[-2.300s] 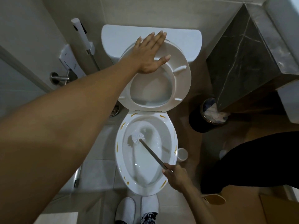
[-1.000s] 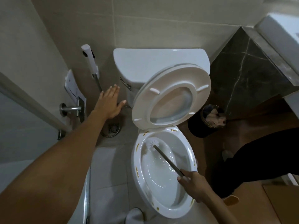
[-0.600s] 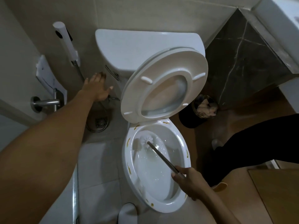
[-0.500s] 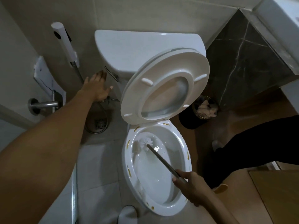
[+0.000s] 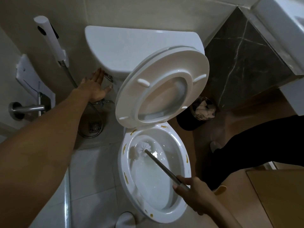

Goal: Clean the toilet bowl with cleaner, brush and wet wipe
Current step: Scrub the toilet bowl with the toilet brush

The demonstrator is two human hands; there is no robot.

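Brush (image 5: 144,149) head in bowl (image 5: 184,155), handle seemingly within right-hand fingers (image 5: 181,181).

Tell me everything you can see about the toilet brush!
The toilet brush has a round white bristle head and a long, thin grey handle that looks like metal. It slants into the toilet bowl, head down against the far left inside wall, close under the rim, with its shadow beside it. The right hand grips the handle's near end above the bowl's near right edge. Nothing else touches it.
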